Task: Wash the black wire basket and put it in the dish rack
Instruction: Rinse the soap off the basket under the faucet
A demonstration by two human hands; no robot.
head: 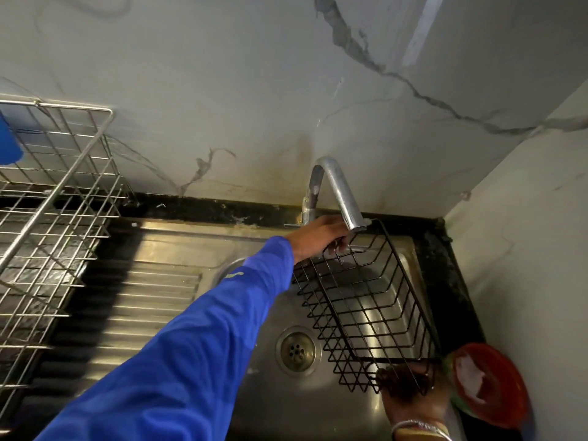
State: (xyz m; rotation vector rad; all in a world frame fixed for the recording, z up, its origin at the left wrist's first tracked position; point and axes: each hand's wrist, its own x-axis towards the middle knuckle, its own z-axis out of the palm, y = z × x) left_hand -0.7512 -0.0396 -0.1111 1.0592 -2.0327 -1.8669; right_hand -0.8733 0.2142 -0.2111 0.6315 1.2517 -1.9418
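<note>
**Get the whole basket under the spout, not just one corner**

Your basket (366,300) is up in the air over the sink (286,409), tilted. Its far end sits right below the tap (340,192) mouth and its near end hangs well out in front of the tap. I can't see any water coming out, so I'd guess you're at the turn-it-on or rinse step. Once it flows, slide the basket lengthwise under the tap and roll it so every wire side gets wet. Keep it low in the sink to cut the splashing.

Your right hand (410,393) is out in front of the tap, fingers wrapped round the basket's near end from underneath, a firm hold. Your left hand (318,238) is stretched out at the foot of the tap, arm nearly straight and fingers curled down. I can't tell whether it's gripping the basket's far rim or the tap lever.

The rack (63,198) is way off to the tap's left, so let the basket drip first.
</note>
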